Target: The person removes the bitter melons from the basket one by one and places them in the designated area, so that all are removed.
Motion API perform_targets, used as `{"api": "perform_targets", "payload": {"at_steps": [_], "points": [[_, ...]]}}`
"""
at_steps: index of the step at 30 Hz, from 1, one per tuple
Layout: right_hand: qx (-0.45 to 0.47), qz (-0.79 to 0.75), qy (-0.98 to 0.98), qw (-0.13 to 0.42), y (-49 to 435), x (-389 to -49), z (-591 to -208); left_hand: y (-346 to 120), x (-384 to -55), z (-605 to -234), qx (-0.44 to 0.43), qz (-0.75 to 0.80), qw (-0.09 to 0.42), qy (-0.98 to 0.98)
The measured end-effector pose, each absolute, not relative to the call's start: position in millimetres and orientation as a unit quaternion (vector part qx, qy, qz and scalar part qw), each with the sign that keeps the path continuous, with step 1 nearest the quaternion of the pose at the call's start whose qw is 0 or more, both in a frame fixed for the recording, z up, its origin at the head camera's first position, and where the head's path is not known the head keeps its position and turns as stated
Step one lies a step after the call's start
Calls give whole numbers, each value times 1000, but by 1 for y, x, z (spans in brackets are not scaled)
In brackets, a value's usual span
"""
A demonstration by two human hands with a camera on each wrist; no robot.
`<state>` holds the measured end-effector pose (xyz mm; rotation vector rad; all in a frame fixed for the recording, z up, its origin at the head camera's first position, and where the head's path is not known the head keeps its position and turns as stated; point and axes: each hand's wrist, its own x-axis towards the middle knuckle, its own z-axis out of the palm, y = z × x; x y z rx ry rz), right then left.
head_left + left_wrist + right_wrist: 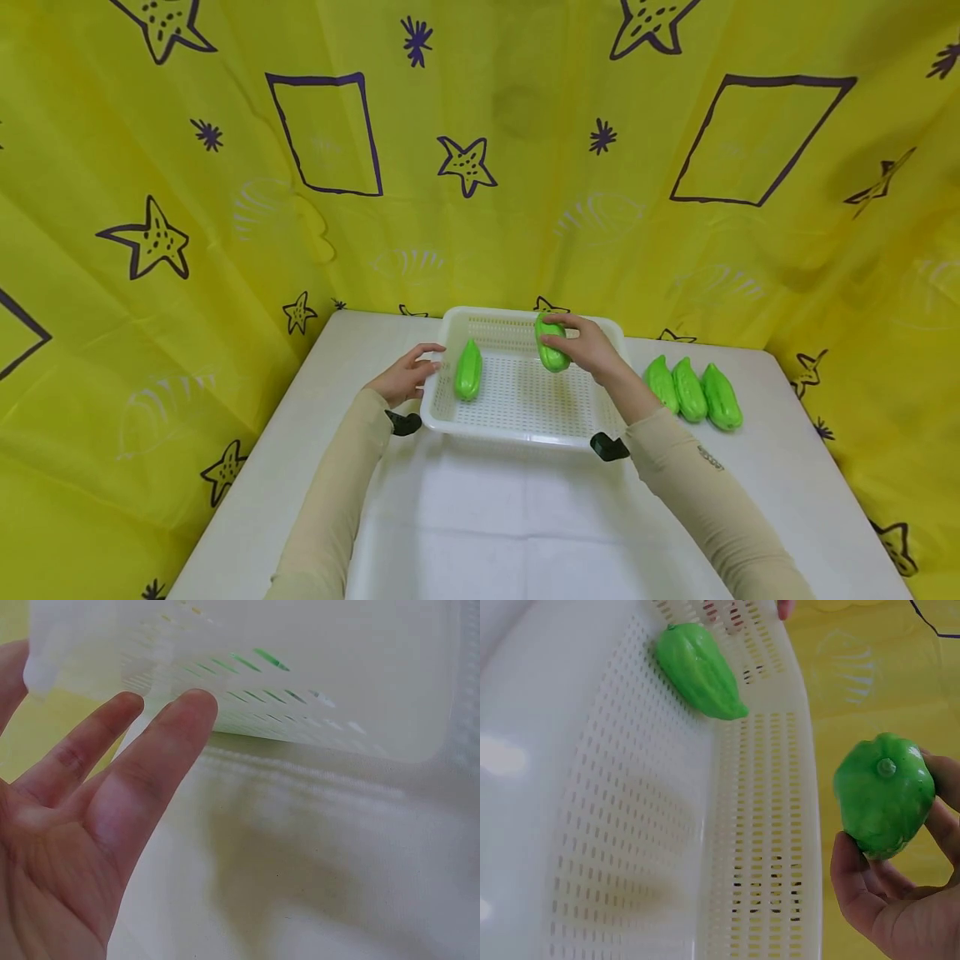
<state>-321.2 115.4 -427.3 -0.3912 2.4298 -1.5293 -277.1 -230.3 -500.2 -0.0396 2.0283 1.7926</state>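
Observation:
My right hand [591,346] grips a glossy green pepper-like vegetable [552,348] between thumb and fingers, above the right part of a white perforated basket [525,437]. Its stem nub faces the camera in the right wrist view, where the held vegetable [885,795] appears beyond the basket's rim. A second green vegetable [468,372] lies inside the basket at the left. My left hand [403,377] is at the basket's left side, its fingers fairly straight and at the wall; in the left wrist view the fingertips [196,705] are against or very close to it.
Three more green vegetables [690,390] lie side by side on the white table [487,533], right of the basket. A yellow patterned curtain [465,233] surrounds the table at the back and sides. Dark straps [609,447] show at the wrists.

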Motion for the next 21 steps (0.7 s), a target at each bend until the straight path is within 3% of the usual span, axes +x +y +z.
{"api": "perform_targets", "payload": {"at_steps": [16,21], "points": [[-114,-539,831,76,160,-276,-416,-231,-276,-501,-9,648,214,731],[-110,-533,836,65,177,-273,-431,-231,-277,-501,-3,649,217,729]]}}
